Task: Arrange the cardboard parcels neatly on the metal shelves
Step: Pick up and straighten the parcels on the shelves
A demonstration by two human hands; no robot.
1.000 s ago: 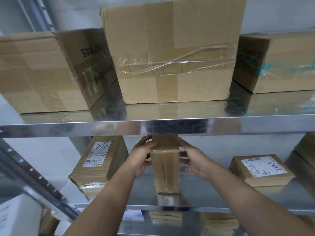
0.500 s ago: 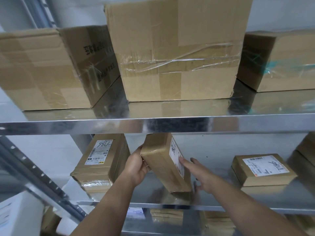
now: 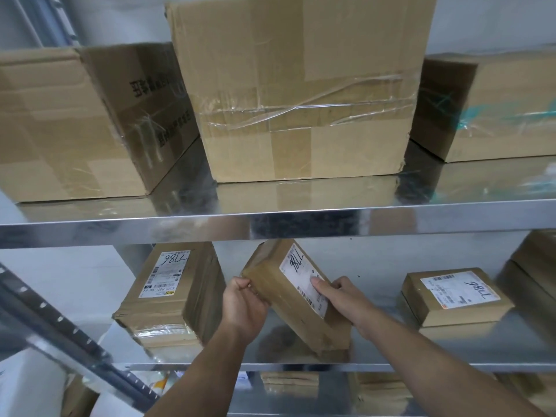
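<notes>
Head view: the left hand (image 3: pixel 243 308) curls round the upper edge of a small labelled parcel (image 3: pixel 282 296), and the right hand (image 3: pixel 340 299) grips its label side. The parcel is tilted, its lower end on the middle shelf (image 3: pixel 451 347), between a taller parcel (image 3: pixel 171 296) and a flat parcel (image 3: pixel 454 299).

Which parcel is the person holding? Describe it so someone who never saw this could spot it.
Look at the metal shelf directly below the big taped carton. Midway along it is a small brown parcel with a white label. The parcel on its left and the parcel on its right sit squarely; this one alone leans tilted on one end.
</notes>
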